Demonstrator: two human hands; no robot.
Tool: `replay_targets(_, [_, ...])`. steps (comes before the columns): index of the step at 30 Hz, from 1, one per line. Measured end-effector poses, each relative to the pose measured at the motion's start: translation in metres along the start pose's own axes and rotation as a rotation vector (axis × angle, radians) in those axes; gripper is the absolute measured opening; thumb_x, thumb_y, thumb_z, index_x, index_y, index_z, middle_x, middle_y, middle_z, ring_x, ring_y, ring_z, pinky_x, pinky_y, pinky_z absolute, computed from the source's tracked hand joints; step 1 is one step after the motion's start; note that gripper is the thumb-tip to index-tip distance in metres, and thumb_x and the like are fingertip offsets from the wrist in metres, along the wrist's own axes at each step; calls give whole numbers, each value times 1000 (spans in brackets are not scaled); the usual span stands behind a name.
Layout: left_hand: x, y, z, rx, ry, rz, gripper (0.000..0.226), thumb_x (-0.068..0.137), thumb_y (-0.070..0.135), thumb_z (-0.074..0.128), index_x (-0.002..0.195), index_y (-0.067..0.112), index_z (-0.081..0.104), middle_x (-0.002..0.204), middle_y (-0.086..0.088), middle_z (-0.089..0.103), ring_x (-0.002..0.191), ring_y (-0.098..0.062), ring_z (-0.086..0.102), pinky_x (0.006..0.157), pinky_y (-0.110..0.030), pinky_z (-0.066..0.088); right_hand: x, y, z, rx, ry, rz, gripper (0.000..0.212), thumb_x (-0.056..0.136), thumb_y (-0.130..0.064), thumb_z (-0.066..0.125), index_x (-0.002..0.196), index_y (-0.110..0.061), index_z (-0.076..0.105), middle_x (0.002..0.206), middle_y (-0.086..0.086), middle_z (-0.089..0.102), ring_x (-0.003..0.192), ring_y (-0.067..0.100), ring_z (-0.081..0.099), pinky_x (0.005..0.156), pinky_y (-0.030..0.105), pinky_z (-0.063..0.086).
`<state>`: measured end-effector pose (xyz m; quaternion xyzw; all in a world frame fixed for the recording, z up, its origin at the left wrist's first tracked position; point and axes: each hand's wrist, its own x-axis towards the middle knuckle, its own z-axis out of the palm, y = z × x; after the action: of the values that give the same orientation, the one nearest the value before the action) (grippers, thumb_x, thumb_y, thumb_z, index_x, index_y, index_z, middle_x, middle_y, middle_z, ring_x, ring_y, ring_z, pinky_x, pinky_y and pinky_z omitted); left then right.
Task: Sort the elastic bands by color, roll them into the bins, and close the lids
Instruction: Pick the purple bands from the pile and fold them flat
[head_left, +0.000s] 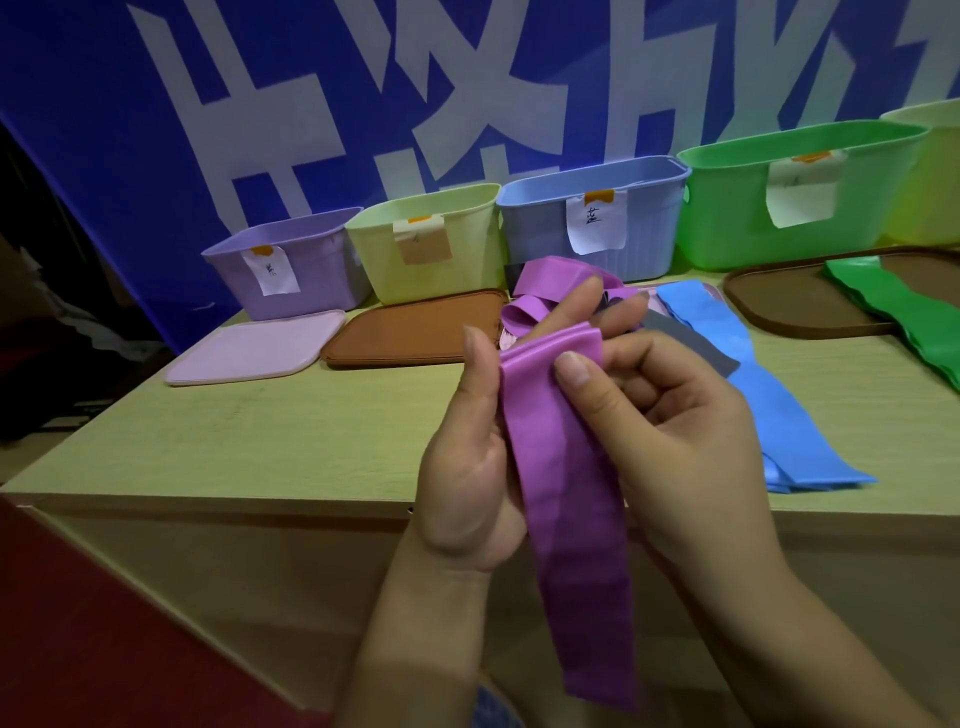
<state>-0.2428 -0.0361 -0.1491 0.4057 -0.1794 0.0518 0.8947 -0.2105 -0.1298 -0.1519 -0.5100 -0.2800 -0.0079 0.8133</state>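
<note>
Both hands hold one purple band (563, 499) up in front of the table (270, 447), at the centre of the view. The left hand (467, 467) has the band's folded top edge against its fingers, thumb up along the left edge. The right hand (680, 431) pinches that top edge between thumb and forefinger, its other fingers curled behind. The band's free end hangs down toward 6 o'clock, below the table's front edge.

Just behind the hands, at 12 o'clock, more purple bands (540, 291) lie loosely heaped on the table. A grey band (691, 340) lies beside them, and a stack of blue bands (779, 395) runs from there toward 3 o'clock. Green bands (904, 306) lie at 2 o'clock, partly across a brown lid (789, 306).

Along the back stand open bins, from 10 to 2 o'clock: purple bin (311, 280), pale yellow bin (467, 249), blue bin (535, 234), green bin (727, 208), and a second pale yellow bin (930, 187) at the frame edge. Each of the first four carries a paper label. A pink lid (249, 348) lies flat before the purple bin, and another brown lid (415, 332) before the yellow one.
</note>
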Motion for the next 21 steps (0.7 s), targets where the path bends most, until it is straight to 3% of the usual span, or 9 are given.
replay_targets(5, [-3, -2, -2, 129, 26, 74, 61, 82, 43, 66, 131, 9, 55, 132, -12, 57, 124, -27, 52, 106, -40, 40, 1, 1, 1, -16, -10, 3, 8, 75, -23, 68, 69, -18, 64, 63, -1, 67, 58, 5, 59, 54, 16, 46])
replay_targets(10, [-4, 2, -2, 151, 61, 72, 48, 88, 33, 59, 129, 7, 56, 133, -13, 56, 128, -27, 49, 108, -39, 38, 0, 2, 0, -27, -38, -20, 5, 75, -25, 69, 71, -23, 67, 66, -2, 68, 61, 5, 60, 57, 18, 49])
replay_targets(16, [-4, 9, -2, 136, 39, 69, 44, 91, 32, 54, 128, 9, 58, 135, -8, 56, 129, -22, 48, 109, -35, 36, 2, 4, -1, -250, 69, -150, 24, 70, -37, 77, 74, -22, 59, 69, -8, 62, 64, 4, 56, 60, 17, 45])
replay_targets(19, [-4, 15, -2, 139, 16, 42, 47, 92, 34, 53, 132, 8, 54, 138, -6, 53, 133, -19, 44, 112, -35, 32, 5, 4, -2, -286, 8, -164, 26, 71, -45, 70, 84, -25, 58, 83, -9, 63, 79, 5, 61, 70, 17, 47])
replay_targets(21, [-3, 17, -1, 184, 9, 42, 49, 92, 34, 53, 133, 9, 53, 139, -3, 52, 132, -18, 45, 110, -33, 35, 10, 2, -4, -141, -78, -93, 26, 73, -36, 73, 90, -19, 61, 78, -12, 65, 76, 1, 61, 69, 16, 48])
